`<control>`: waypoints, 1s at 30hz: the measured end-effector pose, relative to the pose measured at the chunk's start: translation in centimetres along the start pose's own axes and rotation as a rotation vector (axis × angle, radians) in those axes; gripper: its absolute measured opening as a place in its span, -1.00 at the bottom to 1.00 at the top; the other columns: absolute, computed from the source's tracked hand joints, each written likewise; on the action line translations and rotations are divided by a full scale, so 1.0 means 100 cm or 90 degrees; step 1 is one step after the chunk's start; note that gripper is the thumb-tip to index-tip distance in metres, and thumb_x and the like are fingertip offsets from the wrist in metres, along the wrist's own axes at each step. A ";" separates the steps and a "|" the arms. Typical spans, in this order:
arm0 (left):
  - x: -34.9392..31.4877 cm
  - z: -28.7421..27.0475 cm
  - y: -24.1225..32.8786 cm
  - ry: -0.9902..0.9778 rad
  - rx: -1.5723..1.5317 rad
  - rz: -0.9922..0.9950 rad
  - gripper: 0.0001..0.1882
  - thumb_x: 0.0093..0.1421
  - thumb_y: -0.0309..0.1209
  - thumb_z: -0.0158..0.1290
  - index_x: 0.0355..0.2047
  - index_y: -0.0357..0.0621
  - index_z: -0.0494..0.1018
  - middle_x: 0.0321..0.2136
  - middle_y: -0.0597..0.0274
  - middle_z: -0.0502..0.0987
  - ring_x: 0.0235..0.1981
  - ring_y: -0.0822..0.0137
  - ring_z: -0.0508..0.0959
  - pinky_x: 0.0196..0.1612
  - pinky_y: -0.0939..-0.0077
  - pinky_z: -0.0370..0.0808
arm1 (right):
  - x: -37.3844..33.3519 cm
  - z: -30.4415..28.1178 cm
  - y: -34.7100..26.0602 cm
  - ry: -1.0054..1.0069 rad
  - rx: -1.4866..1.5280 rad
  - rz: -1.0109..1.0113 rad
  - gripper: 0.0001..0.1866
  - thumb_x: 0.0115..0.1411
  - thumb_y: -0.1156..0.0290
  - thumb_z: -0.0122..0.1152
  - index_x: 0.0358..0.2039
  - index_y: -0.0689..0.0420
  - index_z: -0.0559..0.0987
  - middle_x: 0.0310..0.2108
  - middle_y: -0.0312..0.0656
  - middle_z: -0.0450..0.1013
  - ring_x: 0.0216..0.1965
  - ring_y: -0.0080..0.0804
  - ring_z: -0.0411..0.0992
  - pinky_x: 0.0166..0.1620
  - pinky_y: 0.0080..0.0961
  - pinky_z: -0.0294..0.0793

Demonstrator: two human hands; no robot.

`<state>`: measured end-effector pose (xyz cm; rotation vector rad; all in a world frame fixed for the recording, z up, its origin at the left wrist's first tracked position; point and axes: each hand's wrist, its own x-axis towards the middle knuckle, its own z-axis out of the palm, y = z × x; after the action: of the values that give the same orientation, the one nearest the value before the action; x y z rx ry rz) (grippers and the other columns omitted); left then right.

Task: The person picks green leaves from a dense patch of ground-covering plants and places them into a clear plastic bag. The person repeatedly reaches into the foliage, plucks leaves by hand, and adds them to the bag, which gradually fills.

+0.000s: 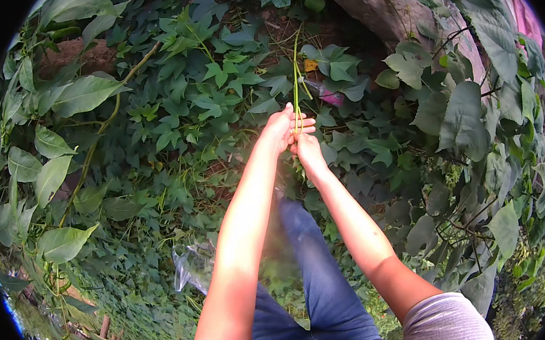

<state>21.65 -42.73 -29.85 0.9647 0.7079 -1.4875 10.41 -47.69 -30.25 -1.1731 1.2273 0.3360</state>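
A few long, thin green stems (296, 77) reach away from my two hands at the centre of the head view. They lie across the fingers of my left hand (280, 128), whose thumb points up beside them. Just below and to the right, my right hand (308, 152) is closed around the lower part of the same stems, its fingertips against the left hand. Some green leaves (299, 169) hang beneath the right hand, partly hidden by it. Low leafy vines (215, 104) cover the ground around both hands.
A thick grey trunk or rock (368, 3) slants across the upper right. Large-leaved branches (463, 124) crowd the right side, and a leafy stem (103, 126) rises on the left. A clear plastic bag (193, 267) lies beside my leg. A pink wrapper (331, 97) lies beyond my hands.
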 end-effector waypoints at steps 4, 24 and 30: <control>0.032 -0.011 -0.014 -0.034 -0.209 -0.035 -0.70 0.36 -0.30 -0.27 -0.17 -0.33 0.30 -0.62 0.33 0.36 -0.69 0.47 0.32 -0.53 0.65 0.42 | 0.009 -0.021 -0.004 0.004 -0.379 -0.284 -0.66 0.16 0.35 -0.16 -0.56 0.35 0.45 -0.61 0.06 0.41 -0.53 -0.09 0.42 -0.39 -0.25 0.37; 0.016 -0.043 -0.078 0.027 0.220 0.131 -0.67 0.35 -0.25 -0.25 -0.40 -0.21 0.38 -0.62 0.26 0.44 -0.58 0.41 0.46 -0.44 0.56 0.36 | 0.067 0.035 -0.160 -0.409 -0.225 -0.252 -0.68 0.07 0.30 0.20 -0.17 0.14 0.51 -0.52 -0.31 0.53 -0.72 -0.76 0.19 -0.60 -0.74 0.20; 0.044 -0.009 -0.129 0.001 0.060 0.375 -0.70 0.32 -0.30 -0.20 -0.39 -0.29 0.37 -0.58 0.21 0.47 -0.55 0.38 0.48 -0.33 0.47 0.45 | 0.151 0.204 -0.172 -0.182 -0.228 -0.276 -0.24 -0.09 0.49 0.21 0.20 0.11 0.24 -0.23 -0.13 0.54 -0.07 -0.40 0.42 0.01 -0.45 0.35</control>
<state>9.18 -42.21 -35.26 1.1279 0.3110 -1.0042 40.04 -43.58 -36.69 -1.5996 0.6543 0.3878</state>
